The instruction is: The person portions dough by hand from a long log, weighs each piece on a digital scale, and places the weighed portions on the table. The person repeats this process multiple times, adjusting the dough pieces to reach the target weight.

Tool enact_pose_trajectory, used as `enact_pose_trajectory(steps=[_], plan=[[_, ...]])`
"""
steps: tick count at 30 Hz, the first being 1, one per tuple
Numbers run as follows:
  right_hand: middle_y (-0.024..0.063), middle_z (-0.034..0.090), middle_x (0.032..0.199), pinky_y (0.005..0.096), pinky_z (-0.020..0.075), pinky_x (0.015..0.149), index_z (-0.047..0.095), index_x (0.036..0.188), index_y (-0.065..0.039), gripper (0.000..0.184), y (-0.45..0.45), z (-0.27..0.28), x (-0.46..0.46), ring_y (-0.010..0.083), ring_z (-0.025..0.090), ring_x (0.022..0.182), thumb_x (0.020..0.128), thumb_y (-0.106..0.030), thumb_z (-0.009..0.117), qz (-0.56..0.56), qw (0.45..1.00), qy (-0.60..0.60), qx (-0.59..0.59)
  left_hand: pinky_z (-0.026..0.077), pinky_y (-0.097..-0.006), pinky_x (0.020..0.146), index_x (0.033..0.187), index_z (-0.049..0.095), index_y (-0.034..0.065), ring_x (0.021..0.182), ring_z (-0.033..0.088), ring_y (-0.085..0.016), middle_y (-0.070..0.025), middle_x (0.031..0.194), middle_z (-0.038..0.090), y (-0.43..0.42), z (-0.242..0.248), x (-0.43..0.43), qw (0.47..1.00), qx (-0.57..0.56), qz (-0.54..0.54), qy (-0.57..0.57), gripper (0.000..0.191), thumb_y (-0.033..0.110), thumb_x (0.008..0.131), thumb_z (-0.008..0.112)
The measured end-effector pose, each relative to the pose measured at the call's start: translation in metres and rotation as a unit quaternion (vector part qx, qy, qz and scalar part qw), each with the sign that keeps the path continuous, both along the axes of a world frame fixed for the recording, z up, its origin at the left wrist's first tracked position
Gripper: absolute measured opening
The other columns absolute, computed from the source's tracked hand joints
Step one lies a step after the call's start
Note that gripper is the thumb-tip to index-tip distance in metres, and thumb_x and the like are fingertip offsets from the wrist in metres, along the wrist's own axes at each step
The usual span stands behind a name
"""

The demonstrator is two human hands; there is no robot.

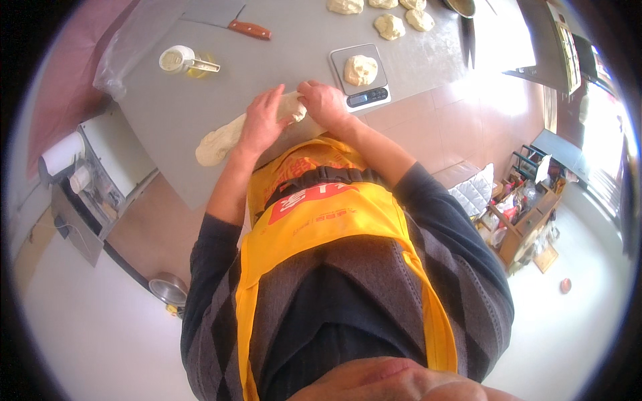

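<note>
A long roll of dough (219,142) lies on the grey worktop (150,115) at its near edge. My left hand (262,120) rests over the roll, thumb and fingers around it. At the roll's right end is my right hand (323,103), its fingers bent and pinching the dough. Just right of that hand stands a digital kitchen scale (382,96) with a lump of dough (360,70) on its plate. Several more dough lumps (389,26) lie beyond the scale.
A cleaver with a wooden handle (251,30) lies at the back left. Nearer stands a white tub (175,59) with a scoop across it. A metal bowl (460,7) is at the back right, and a steel basin (168,288) sits low at the left.
</note>
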State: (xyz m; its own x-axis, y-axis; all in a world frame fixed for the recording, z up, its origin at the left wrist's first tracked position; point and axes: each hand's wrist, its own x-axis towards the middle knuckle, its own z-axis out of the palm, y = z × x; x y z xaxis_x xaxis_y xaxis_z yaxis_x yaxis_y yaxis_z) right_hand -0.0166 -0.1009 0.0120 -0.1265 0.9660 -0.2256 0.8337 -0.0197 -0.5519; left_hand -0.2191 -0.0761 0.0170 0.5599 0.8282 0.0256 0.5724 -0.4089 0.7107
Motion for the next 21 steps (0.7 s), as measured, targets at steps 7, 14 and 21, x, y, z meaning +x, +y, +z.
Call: enact_pose_trajectory(steps=[7, 14, 21], plan=[[0.0147, 0.066, 0.119, 0.0493, 0.0571, 0.08, 0.066, 0.116, -0.012, 0.027, -0.012, 0.019, 0.011, 0.0412, 0.068, 0.094, 0.089, -0.015, 0.068, -0.074, 0.991, 0.036, 0.103, 0.044, -0.0482, 0.098, 0.132, 0.06, 0.0059, 0.116, 0.061, -0.033, -0.0092, 0.122, 0.067, 0.001, -0.044, 0.032, 0.997, -0.018, -0.043, 0.069, 0.054, 0.02, 0.083, 0.078], [0.0148, 0.068, 0.102, 0.0411, 0.057, 0.072, 0.07, 0.112, -0.006, 0.024, -0.022, 0.016, 0.117, 0.0292, 0.071, 0.08, 0.09, -0.015, 0.071, -0.263, 0.959, -0.061, 0.088, 0.043, -0.0498, 0.098, 0.128, 0.064, 0.007, 0.117, 0.06, -0.03, -0.0087, 0.122, 0.066, 0.009, -0.015, 0.05, 0.996, 0.079, 0.017, 0.031, 0.051, 0.02, 0.081, 0.08], [0.015, 0.068, 0.09, 0.0437, 0.0544, 0.074, 0.07, 0.113, -0.006, 0.028, -0.013, 0.009, 0.119, 0.035, 0.068, 0.082, 0.089, -0.02, 0.071, -0.213, 0.975, -0.006, 0.066, 0.047, -0.0448, 0.098, 0.124, 0.067, 0.0032, 0.114, 0.062, -0.032, -0.011, 0.118, 0.068, 0.037, -0.011, 0.112, 0.996, 0.051, -0.079, -0.007, 0.044, 0.017, 0.083, 0.076]])
